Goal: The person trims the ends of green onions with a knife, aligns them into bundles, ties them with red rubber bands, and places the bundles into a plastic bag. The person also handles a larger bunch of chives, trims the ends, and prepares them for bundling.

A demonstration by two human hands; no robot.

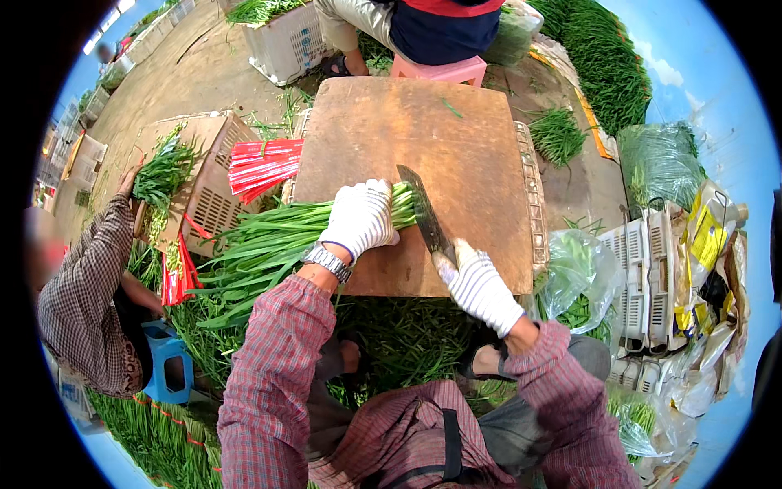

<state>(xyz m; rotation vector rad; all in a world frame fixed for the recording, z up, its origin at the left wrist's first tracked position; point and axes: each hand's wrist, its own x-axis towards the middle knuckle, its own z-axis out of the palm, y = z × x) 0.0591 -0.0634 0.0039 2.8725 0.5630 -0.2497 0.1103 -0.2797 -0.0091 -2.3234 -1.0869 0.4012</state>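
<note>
My left hand (362,218), in a striped white glove, is closed over a thick bunch of long green garlic chives (277,240). The bunch lies across the front of a worn wooden board (399,122), its leafy ends hanging off the left side. My right hand (479,285), gloved the same way, grips the handle of a dark-bladed knife (429,216). The blade slants away from me to the left, right beside the trimmed ends of the bunch, at their right. Whether the edge touches the stems I cannot tell.
Red printed strips (265,167) lie at the board's left edge. A co-worker in a checked sleeve (90,277) handles greens at the left, near a blue stool (169,363). Another person sits on a pink stool (438,71) beyond the board. White crates (635,277) and plastic bags stand right.
</note>
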